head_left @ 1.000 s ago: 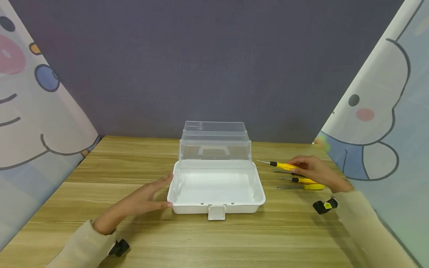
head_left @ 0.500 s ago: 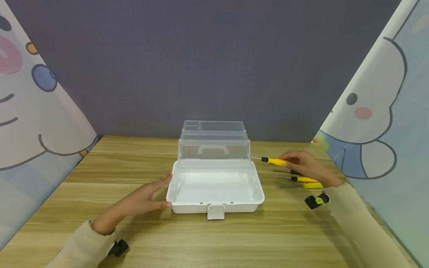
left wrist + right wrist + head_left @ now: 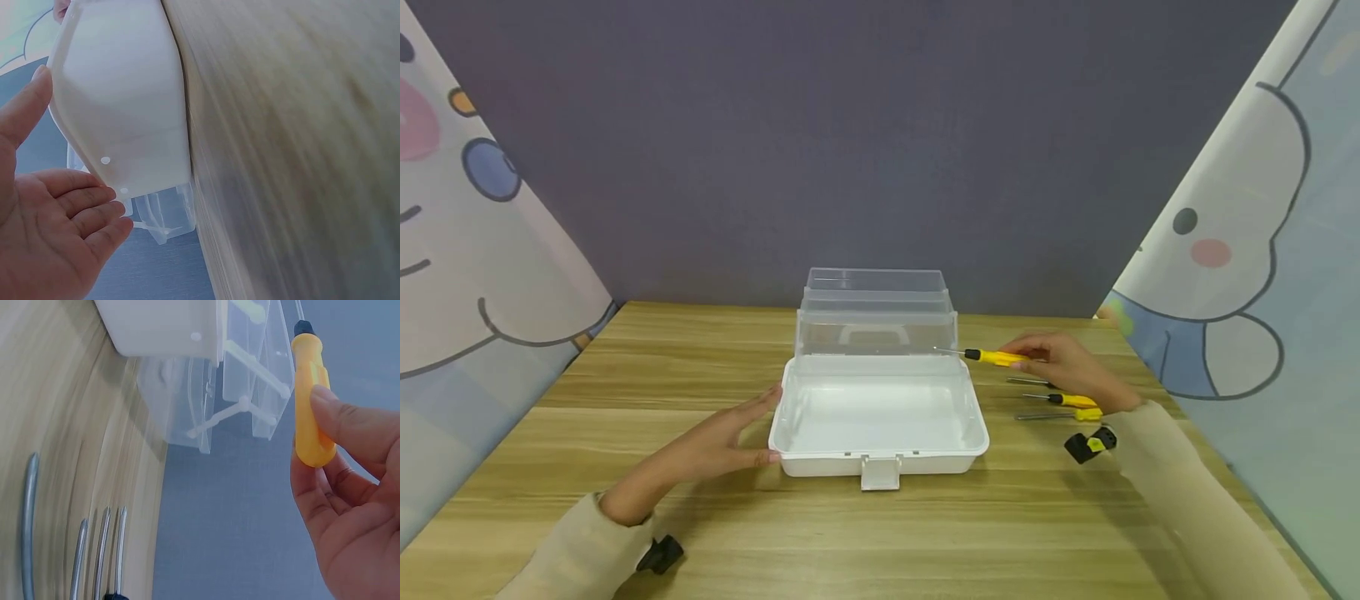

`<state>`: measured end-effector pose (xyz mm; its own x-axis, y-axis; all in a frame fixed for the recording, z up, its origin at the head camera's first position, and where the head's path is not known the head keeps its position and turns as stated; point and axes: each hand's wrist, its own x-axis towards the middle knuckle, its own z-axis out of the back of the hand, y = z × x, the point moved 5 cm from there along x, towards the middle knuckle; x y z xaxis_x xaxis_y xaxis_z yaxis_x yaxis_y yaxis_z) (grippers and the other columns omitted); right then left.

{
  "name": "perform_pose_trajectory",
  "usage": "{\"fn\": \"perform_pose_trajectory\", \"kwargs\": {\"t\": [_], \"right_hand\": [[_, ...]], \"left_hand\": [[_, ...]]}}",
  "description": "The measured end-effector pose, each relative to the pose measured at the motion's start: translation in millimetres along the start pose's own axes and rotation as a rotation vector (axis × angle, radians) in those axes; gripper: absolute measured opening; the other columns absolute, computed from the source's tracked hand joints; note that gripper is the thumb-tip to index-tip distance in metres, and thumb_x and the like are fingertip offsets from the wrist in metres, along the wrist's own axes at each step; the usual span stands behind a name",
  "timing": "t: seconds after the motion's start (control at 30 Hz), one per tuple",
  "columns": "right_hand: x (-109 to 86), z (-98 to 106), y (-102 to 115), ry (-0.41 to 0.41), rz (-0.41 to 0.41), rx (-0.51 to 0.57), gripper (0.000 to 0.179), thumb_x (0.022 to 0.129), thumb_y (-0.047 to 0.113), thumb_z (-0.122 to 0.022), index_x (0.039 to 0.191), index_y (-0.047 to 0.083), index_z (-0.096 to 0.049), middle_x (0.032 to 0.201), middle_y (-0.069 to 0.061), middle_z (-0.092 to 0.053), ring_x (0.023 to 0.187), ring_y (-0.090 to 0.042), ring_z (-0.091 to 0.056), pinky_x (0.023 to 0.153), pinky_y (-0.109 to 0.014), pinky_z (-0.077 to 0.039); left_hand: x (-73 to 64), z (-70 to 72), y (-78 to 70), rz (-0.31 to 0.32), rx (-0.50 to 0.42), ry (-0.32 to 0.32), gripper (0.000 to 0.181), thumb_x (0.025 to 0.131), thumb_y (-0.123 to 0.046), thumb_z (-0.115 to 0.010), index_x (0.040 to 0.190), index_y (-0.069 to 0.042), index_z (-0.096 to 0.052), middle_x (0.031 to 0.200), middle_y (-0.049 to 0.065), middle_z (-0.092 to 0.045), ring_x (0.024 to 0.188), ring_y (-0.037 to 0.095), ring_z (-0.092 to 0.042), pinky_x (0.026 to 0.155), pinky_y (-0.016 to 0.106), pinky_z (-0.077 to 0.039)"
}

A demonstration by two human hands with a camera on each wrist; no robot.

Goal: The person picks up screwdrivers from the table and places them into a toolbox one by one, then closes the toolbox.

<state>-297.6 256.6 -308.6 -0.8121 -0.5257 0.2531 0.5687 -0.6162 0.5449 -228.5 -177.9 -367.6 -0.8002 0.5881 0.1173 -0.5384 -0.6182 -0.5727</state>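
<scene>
Right hand (image 3: 1067, 365) pinches a yellow-handled metal tool (image 3: 996, 357), spread left hand (image 3: 722, 443) touches a white plastic box (image 3: 820, 467), and metal-shafted tools (image 3: 1078, 401) lie toward the wooden worktop (image 3: 865, 550)'s right edge.

Yellow-handled, black-collared screwdriver (image 3: 306, 394): upper end cropped, right wrist view | white rectangular plastic box (image 3: 122, 94): cropped, both wrist views

No text, label, brand, number or sign can be read on the white box (image 3: 880, 421), the yellow-handled tool (image 3: 307, 406) to its right or the 2 cartoon-printed sheets (image 3: 1232, 175) flanking it.
</scene>
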Motion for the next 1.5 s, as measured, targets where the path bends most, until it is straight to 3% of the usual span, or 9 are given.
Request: {"fn": "perform_pose_trajectory", "kwargs": {"t": [0.43, 0.67, 1.03, 1.33, 1.5], "right_hand": [[15.8, -9, 10, 0.035, -0.05, 0.014, 0.024, 0.089, 0.007, -0.064, 0.112, 0.003, -0.068, 0.11, -0.011, -0.066, 0.095, -0.022, -0.063, 0.082, -0.029, -0.053], [26.4, -18, 18, 0.038, -0.001, 0.046, 0.024, 0.086, 0.002, -0.066, 0.11, -0.002, -0.068, 0.107, -0.014, -0.067, 0.092, -0.022, -0.063, 0.078, -0.023, -0.053], [38.8, -29, 34, 0.056, 0.045, 0.071, 0.025, 0.085, -0.004, -0.065, 0.109, -0.001, -0.069, 0.104, -0.011, -0.067, 0.091, -0.02, -0.062, 0.079, -0.024, -0.053], [47.7, -40, 43, 0.084, 0.003, 0.084, 0.024, 0.087, 0.0, -0.065, 0.111, -0.002, -0.068, 0.107, -0.014, -0.066, 0.093, -0.023, -0.061, 0.081, -0.035, -0.053], [50.0, -44, 47, 0.079, -0.015, 0.096, 0.024, 0.086, 0.0, -0.065, 0.11, -0.002, -0.068, 0.107, -0.014, -0.066, 0.094, -0.024, -0.062, 0.081, -0.034, -0.054]], "left_hand": [[-0.5, 0.1, 0.0, -0.001, 0.005, -0.001, 0.088, 0.084, -0.043, -0.068, 0.144, 0.006, -0.028, 0.149, 0.027, -0.025, 0.134, 0.045, -0.028, 0.105, 0.058, -0.026], [-0.4, 0.1, -0.1, -0.002, 0.0, -0.003, 0.087, 0.084, -0.042, -0.068, 0.144, 0.007, -0.028, 0.149, 0.027, -0.026, 0.135, 0.044, -0.028, 0.105, 0.058, -0.026], [-0.2, 0.4, -0.5, -0.008, -0.003, -0.002, 0.088, 0.084, -0.042, -0.068, 0.144, 0.006, -0.027, 0.149, 0.027, -0.025, 0.135, 0.044, -0.028, 0.105, 0.058, -0.026], [-0.2, 1.3, -0.9, -0.002, -0.01, 0.004, 0.088, 0.084, -0.044, -0.067, 0.145, 0.006, -0.027, 0.149, 0.027, -0.024, 0.134, 0.045, -0.027, 0.105, 0.058, -0.026], [-0.4, 1.1, -0.9, -0.009, -0.003, 0.002, 0.087, 0.084, -0.043, -0.067, 0.144, 0.006, -0.027, 0.149, 0.027, -0.025, 0.134, 0.044, -0.028, 0.105, 0.058, -0.026]]}}
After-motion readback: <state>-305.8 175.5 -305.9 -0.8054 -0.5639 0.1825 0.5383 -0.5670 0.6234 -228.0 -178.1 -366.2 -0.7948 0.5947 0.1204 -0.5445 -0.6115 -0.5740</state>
